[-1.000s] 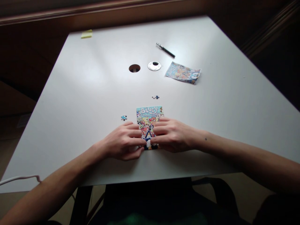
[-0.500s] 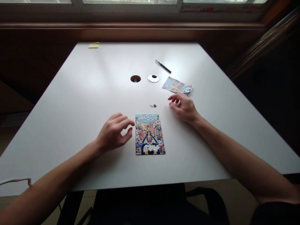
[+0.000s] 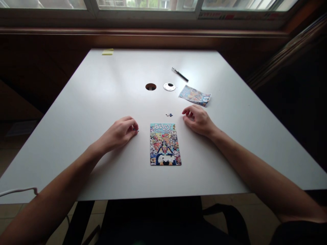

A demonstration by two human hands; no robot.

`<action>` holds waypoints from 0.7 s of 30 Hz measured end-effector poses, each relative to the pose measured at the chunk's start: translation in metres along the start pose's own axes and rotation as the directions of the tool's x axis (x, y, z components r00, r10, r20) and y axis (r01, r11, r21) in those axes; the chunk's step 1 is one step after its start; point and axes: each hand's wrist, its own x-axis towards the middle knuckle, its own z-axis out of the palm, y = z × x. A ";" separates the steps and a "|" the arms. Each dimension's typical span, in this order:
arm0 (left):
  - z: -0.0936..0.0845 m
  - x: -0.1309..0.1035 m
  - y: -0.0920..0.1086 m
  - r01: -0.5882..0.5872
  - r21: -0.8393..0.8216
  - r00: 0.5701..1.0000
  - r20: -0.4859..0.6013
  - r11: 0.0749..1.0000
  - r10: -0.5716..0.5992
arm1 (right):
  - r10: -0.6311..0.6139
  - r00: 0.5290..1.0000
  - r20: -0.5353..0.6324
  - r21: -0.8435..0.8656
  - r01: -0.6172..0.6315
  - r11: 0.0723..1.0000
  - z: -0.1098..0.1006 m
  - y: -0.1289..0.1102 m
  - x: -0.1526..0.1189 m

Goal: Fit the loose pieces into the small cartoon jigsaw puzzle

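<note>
A colourful jigsaw puzzle [image 3: 165,144] lies flat near the middle of the white table, with a pale gap among the pieces low in its picture. To its left, my left hand [image 3: 122,132] pinches a small puzzle piece [image 3: 136,130], mostly hidden by the fingers. A few loose pieces [image 3: 169,115] lie just beyond the puzzle's top edge. Right of them, my right hand [image 3: 198,119] rests on the table with its fingers curled and apart, holding nothing visible. A creased picture sheet [image 3: 196,95] with a similar print lies just beyond that hand.
Farther back on the table [image 3: 71,136] are a black pen [image 3: 180,74], a round metal cover [image 3: 169,86] and an open round hole [image 3: 151,86]. A yellow sticky note [image 3: 107,52] is at the far left edge. A white cable [image 3: 19,191] crosses the near left corner.
My left hand has moved left, away from the puzzle, and its fingers have closed on a small piece. My right hand has barely moved. The view has shifted slightly.
</note>
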 end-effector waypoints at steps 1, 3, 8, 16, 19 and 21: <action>0.000 0.000 0.000 0.009 -0.011 1.000 -0.001 1.000 -0.009 | -0.004 1.000 0.001 -0.003 0.004 1.000 0.000 0.000 0.000; 0.000 0.000 -0.001 0.012 -0.027 1.000 -0.016 1.000 -0.012 | -0.006 1.000 0.005 -0.007 0.006 1.000 0.000 0.000 0.000; 0.003 0.000 0.001 -0.018 -0.174 0.998 -0.057 0.985 0.008 | -0.020 1.000 -0.020 0.010 0.021 1.000 -0.001 -0.005 0.000; 0.026 -0.004 0.043 -0.004 -0.741 0.999 -0.028 0.671 -0.025 | -0.362 0.930 -0.061 0.249 0.366 0.897 -0.001 -0.075 -0.016; 0.031 -0.006 0.056 -0.057 -0.726 0.998 -0.039 0.686 0.041 | -0.449 0.893 -0.013 0.383 0.420 0.823 0.001 -0.096 -0.023; 0.035 -0.007 0.061 -0.096 -0.680 0.995 -0.042 0.727 0.092 | -0.460 0.888 0.004 0.467 0.405 0.786 0.002 -0.103 -0.027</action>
